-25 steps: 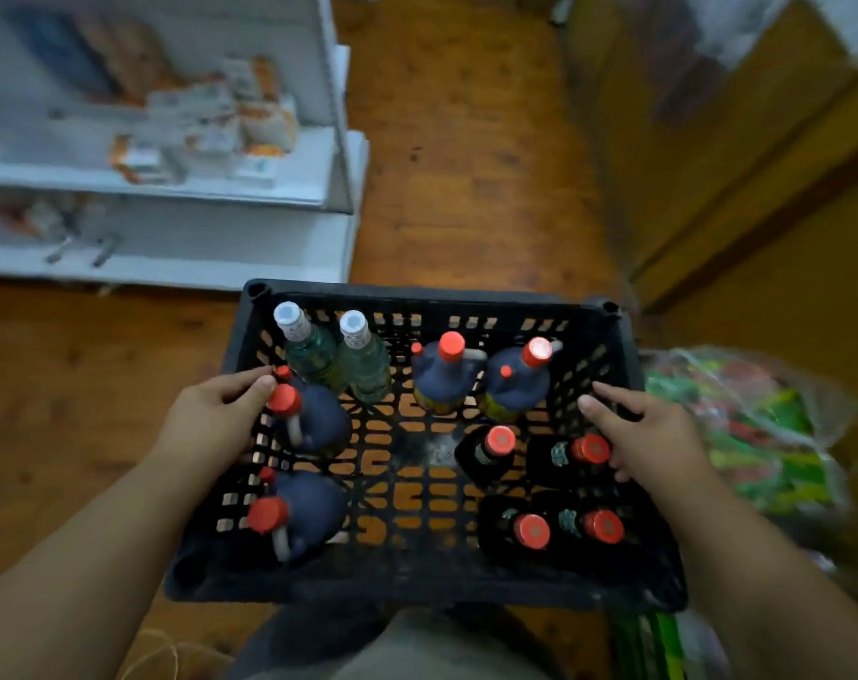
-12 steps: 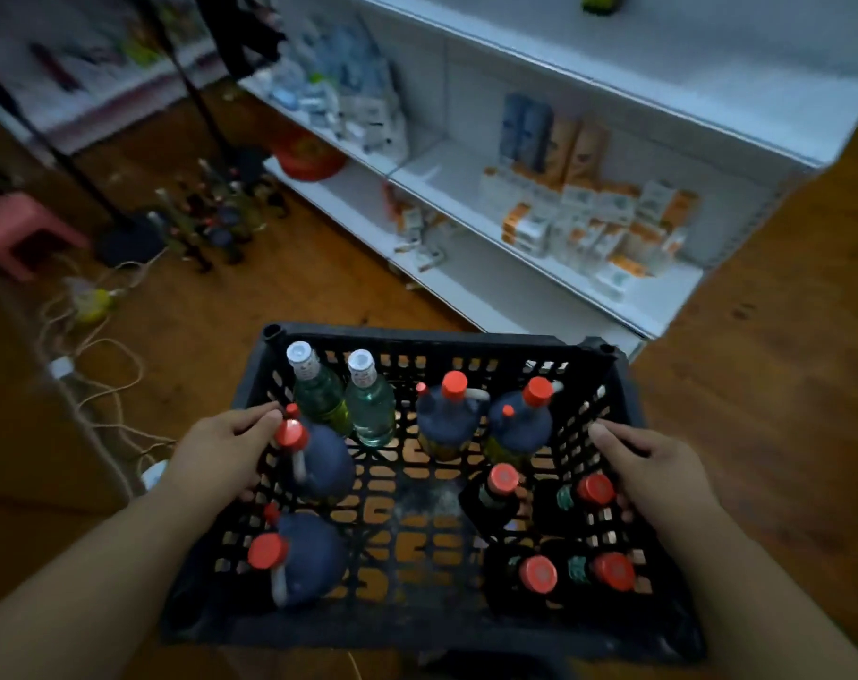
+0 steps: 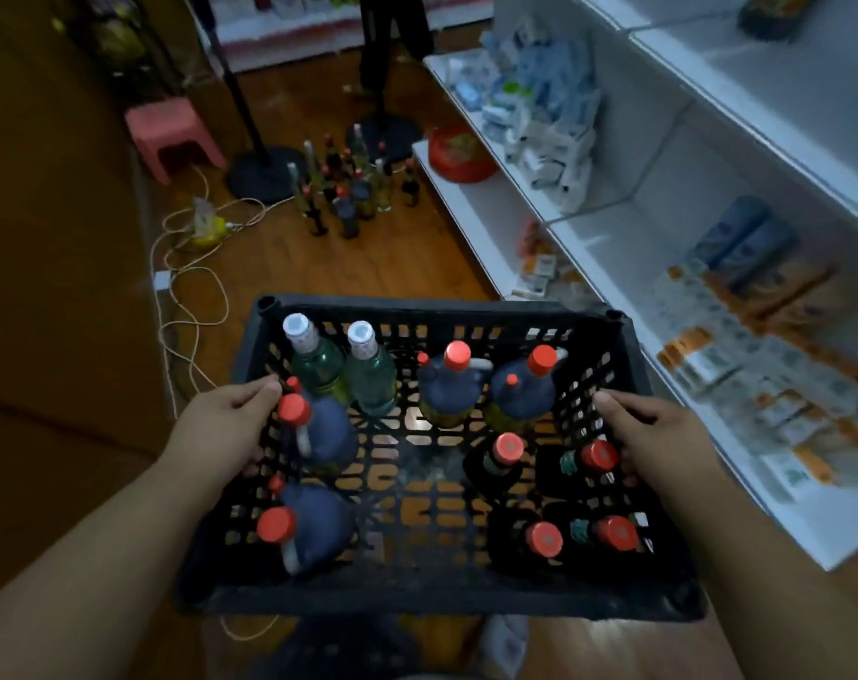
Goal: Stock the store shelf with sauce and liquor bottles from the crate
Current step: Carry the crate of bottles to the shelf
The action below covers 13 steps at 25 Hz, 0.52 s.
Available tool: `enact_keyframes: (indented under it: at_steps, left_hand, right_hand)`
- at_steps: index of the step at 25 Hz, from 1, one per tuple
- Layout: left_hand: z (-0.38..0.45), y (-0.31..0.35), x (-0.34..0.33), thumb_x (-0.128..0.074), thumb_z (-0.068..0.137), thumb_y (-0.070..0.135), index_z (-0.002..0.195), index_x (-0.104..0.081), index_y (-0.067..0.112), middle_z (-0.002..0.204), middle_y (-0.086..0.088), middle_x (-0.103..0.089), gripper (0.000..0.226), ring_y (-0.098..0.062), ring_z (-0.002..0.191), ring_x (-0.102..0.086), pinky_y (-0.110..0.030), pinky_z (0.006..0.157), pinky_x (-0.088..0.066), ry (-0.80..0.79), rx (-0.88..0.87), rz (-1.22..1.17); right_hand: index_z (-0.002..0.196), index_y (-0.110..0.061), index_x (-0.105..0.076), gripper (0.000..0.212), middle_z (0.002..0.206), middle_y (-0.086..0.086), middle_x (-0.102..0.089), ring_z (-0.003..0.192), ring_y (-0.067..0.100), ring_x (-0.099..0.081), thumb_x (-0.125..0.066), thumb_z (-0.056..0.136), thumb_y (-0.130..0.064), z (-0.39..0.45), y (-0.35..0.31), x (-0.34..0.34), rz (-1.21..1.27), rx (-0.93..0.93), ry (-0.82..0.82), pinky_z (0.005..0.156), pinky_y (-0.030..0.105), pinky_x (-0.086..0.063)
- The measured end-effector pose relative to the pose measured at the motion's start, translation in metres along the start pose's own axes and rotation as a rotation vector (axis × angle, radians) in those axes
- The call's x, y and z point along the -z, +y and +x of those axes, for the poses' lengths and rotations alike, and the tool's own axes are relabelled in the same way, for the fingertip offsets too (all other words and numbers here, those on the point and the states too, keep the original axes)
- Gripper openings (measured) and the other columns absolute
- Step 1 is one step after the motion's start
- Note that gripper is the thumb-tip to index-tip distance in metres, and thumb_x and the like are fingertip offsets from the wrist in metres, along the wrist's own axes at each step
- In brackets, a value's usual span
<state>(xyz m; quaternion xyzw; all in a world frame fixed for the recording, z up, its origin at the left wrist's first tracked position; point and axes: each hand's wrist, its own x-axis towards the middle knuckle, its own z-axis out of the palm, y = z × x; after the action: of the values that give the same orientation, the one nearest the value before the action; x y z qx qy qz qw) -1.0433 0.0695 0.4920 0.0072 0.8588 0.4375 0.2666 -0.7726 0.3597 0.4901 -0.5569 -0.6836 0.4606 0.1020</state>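
Observation:
I carry a black plastic crate (image 3: 431,311) in front of me. My left hand (image 3: 220,424) grips its left wall and my right hand (image 3: 657,434) grips its right wall. Inside stand two clear green bottles with white caps (image 3: 319,355), several dark jugs with red caps (image 3: 446,385) and several small dark bottles with red caps (image 3: 500,454) at the right. The white store shelf (image 3: 613,267) runs along my right side.
A group of bottles (image 3: 348,188) stands on the wooden floor ahead, near two black stand bases (image 3: 265,174). A pink stool (image 3: 171,135) sits at the left. White cables (image 3: 186,282) and a power strip lie on the floor. Boxed goods (image 3: 760,336) fill the shelf.
The view has swung left along the aisle with the crate. The shelf now runs along the right, and floor bottles, stool and cables are in view. Both hands keep the same grip.

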Motion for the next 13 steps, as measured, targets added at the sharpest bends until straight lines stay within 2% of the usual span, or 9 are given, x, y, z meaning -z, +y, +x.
enact_keyframes:
  at_steps: [3, 6, 9, 13]
  left_hand:
    - [0.076, 0.022, 0.017, -0.058, 0.095, 0.04, 0.121, -0.068, 0.032, 0.086, -0.005, -0.063, 0.028, -0.027, 0.059, -0.056, -0.034, 0.055, -0.047, -0.024, 0.033, 0.015]
    - [0.143, 0.06, 0.034, -0.057, 0.096, 0.036, 0.117, -0.069, 0.033, 0.081, -0.008, -0.064, 0.024, -0.027, 0.057, -0.056, -0.033, 0.056, -0.048, -0.027, 0.029, 0.041]
    - [0.206, 0.104, 0.046, -0.056, 0.097, 0.035, 0.114, -0.068, 0.034, 0.086, -0.007, -0.065, 0.021, -0.028, 0.06, -0.056, -0.032, 0.057, -0.049, -0.051, 0.012, 0.097]
    - [0.294, 0.149, 0.046, -0.057, 0.096, 0.037, 0.116, -0.071, 0.031, 0.079, -0.013, -0.062, 0.025, -0.028, 0.059, -0.055, -0.034, 0.056, -0.047, -0.016, 0.007, 0.12]
  right_hand:
    - [0.103, -0.031, -0.076, 0.024, 0.075, 0.0, -0.07, 0.05, 0.023, -0.061, -0.071, 0.084, -0.045, 0.045, -0.054, -0.043, -0.019, -0.001, 0.015, 0.048, 0.035, -0.055]
    - [0.102, -0.028, -0.077, 0.022, 0.073, 0.0, -0.07, 0.044, 0.018, -0.057, -0.072, 0.085, -0.041, 0.088, -0.094, -0.079, 0.01, -0.066, 0.026, 0.044, 0.031, -0.051]
    - [0.096, -0.029, -0.077, 0.015, 0.065, 0.003, -0.067, 0.04, 0.02, -0.053, -0.07, 0.087, -0.039, 0.13, -0.136, -0.108, 0.055, -0.074, 0.007, 0.043, 0.029, -0.048]
    - [0.092, -0.024, -0.077, 0.02, 0.06, 0.007, -0.06, 0.04, 0.022, -0.049, -0.067, 0.089, -0.041, 0.214, -0.184, -0.143, 0.103, -0.067, -0.008, 0.042, 0.026, -0.046]
